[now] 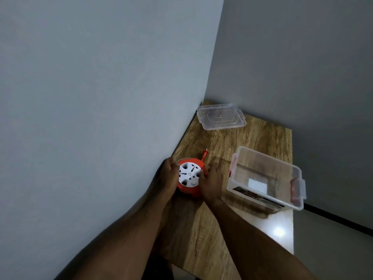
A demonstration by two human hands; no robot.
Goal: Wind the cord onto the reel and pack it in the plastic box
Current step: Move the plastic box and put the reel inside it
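An orange cord reel (188,188) with a white socket face lies flat on the wooden table (232,142) near the wall. Its orange plug (204,155) sticks out at the far side, and almost no loose cord shows. My left hand (168,174) grips the reel's left rim. My right hand (212,182) curls round its right rim, fingers over the white face. A clear plastic box (266,176) with red latches stands open just right of the reel. Its clear lid (221,117) lies flat at the table's far corner.
A grey wall runs close along the table's left side, and another closes the far end. The table's right edge drops off just beyond the box. A bright light reflection sits on the near right part of the tabletop.
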